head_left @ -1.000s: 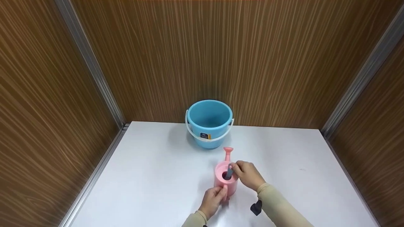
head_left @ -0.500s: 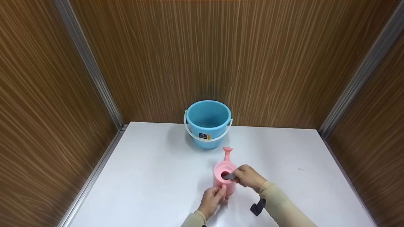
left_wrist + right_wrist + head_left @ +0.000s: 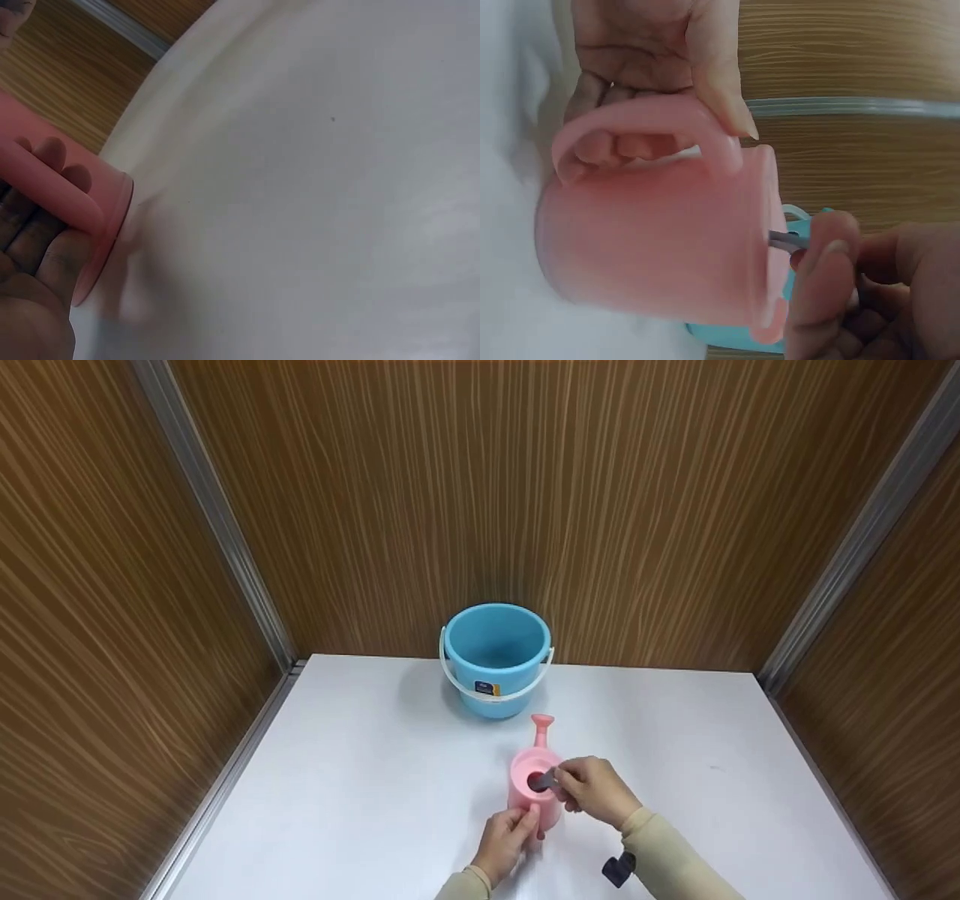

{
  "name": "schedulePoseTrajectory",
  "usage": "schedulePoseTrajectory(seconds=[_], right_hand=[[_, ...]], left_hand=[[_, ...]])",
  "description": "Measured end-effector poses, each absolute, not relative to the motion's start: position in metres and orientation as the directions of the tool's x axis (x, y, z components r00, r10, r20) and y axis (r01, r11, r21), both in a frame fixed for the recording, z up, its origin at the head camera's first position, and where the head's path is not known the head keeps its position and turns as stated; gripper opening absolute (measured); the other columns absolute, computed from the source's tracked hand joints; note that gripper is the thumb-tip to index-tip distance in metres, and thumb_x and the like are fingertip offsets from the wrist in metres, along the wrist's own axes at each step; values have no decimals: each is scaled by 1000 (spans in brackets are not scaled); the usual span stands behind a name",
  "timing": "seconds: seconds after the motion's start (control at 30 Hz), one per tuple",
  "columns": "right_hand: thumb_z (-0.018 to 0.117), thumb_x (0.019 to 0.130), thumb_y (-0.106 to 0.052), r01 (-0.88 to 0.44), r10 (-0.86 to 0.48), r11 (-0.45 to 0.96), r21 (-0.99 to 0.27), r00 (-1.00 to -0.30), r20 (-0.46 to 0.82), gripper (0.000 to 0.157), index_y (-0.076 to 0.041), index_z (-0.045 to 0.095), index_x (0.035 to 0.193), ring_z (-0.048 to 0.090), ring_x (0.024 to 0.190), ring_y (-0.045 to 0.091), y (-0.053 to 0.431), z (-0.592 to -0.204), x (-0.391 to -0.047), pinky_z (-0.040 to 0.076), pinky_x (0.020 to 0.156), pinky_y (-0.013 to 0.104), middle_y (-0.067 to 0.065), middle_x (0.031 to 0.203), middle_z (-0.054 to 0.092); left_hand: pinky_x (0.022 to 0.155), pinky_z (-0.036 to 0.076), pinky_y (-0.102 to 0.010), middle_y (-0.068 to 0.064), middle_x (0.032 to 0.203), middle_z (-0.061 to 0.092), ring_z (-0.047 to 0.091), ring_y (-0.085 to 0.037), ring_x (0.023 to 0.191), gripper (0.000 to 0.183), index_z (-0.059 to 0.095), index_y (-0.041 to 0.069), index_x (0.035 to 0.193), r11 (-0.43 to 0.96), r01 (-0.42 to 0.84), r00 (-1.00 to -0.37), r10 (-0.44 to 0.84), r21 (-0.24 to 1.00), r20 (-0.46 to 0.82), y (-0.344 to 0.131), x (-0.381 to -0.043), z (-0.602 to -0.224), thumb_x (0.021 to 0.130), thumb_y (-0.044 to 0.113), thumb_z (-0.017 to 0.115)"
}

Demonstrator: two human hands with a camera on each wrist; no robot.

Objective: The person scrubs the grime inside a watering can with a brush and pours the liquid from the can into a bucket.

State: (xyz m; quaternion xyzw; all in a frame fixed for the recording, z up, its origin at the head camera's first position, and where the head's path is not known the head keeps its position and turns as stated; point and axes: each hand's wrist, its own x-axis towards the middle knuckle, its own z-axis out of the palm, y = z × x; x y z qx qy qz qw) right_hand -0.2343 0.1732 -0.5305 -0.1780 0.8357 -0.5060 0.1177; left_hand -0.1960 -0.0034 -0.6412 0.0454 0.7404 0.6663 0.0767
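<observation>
A pink watering can [image 3: 525, 791] stands on the white table, its spout pointing away toward the bucket. My left hand [image 3: 501, 844] grips the can's handle [image 3: 645, 116], fingers curled through the loop and thumb along its top. With thumb and fingers my right hand [image 3: 598, 791] pinches a slim, flat grey object [image 3: 546, 780] over the can's round top hole. Its lower end is inside the hole, hidden by the wall; the kind of object cannot be told. In the right wrist view, its grey shaft [image 3: 786, 240] shows between the can's top and my fingertips.
A light blue bucket [image 3: 497, 675] with a white handle hanging at its front stands behind the can, near the back wall. Wood-patterned panels [image 3: 495, 487] enclose the white table [image 3: 360, 780] at the back and both sides.
The grey object has gone from nearly upright to leaning right over the hole's edge. My right hand has shifted slightly right and nearer. The left hand keeps its grip on the handle.
</observation>
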Motion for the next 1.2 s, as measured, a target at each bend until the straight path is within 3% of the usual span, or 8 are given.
schedulePoseTrajectory(seconds=[0.13,0.27,0.37,0.57,0.87,1.03,1.2], right_hand=[[55,92,-11,-257,-451,451,-855,-892,30,15,-2,67,96,61,60,16,171,-522,-232,52,55,28,8,70,63],[59,90,-13,-352,-470,509,-786,-878,89,12,-6,67,92,60,66,12,168,-524,-232,51,60,24,3,78,65],[61,87,-11,-427,-460,571,-701,-874,157,7,-8,67,90,55,62,8,167,-529,-232,48,57,23,-3,73,63],[63,83,-6,-525,-432,668,-527,-851,299,18,-5,64,101,52,60,4,165,-534,-233,48,57,23,-5,73,61],[73,74,1,-587,-463,750,-304,-794,393,17,-7,65,87,58,62,13,153,-523,-238,51,63,30,4,72,64],[76,69,1,-637,-518,760,-132,-715,468,17,-9,63,74,55,55,13,154,-526,-244,49,55,30,0,63,58],[77,68,0,-697,-610,716,47,-591,528,19,-10,62,73,52,53,13,158,-531,-246,49,52,27,1,63,55]], left_hand=[[55,40,-24,-4,74,65,52,-14,63,44,64,5,78,106,-25,-985,164,994,-43,-2,-197,-640,92,44,48],[54,39,-23,-8,75,64,51,-17,63,43,63,1,81,107,-9,-985,170,994,-27,-1,-197,-643,94,39,47],[54,39,-23,-8,75,64,50,-17,62,44,63,0,81,115,-9,-984,176,993,-29,-1,-196,-644,93,40,48],[52,38,-22,-8,74,65,47,-11,59,45,64,1,81,120,-16,-984,173,993,-37,-2,-194,-643,93,41,48],[55,39,-24,-6,74,64,52,-20,64,45,57,5,69,106,-30,-987,153,994,-46,-1,-197,-640,92,43,49],[54,40,-24,-5,72,64,51,-16,62,45,58,8,69,103,-38,-988,148,994,-53,0,-196,-639,91,46,50],[53,38,-22,-10,73,64,49,-14,60,43,62,3,75,103,-10,-987,157,995,-26,-1,-193,-637,92,41,49]])
